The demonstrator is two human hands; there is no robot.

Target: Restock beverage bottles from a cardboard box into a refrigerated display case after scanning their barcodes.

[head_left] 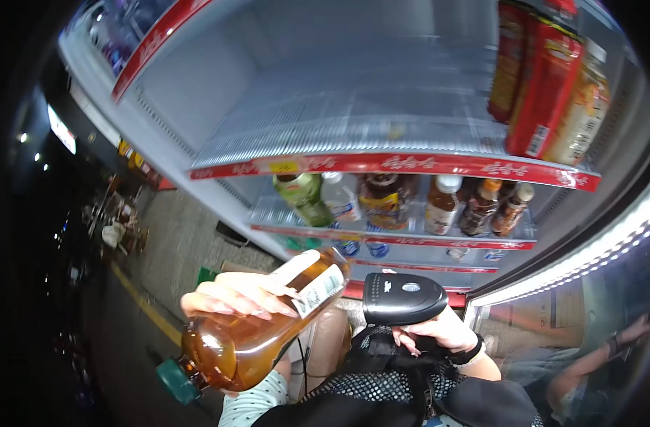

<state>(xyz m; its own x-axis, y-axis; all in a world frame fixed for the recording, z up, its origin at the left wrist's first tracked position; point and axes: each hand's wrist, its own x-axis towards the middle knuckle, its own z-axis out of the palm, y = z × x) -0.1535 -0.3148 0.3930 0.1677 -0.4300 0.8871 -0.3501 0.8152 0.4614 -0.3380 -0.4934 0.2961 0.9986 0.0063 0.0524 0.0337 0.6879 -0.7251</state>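
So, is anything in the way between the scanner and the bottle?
Nothing visible. The scanner in the right hand sits beside the bottle held in the left hand, with an open gap between them; the left fingertips only overlap the label edge.

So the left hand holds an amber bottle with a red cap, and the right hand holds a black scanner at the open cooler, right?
Not quite. The head view shows the cap is teal, not red. The rest stands: the left hand holds the amber bottle, and the right hand holds the black scanner at the open cooler.
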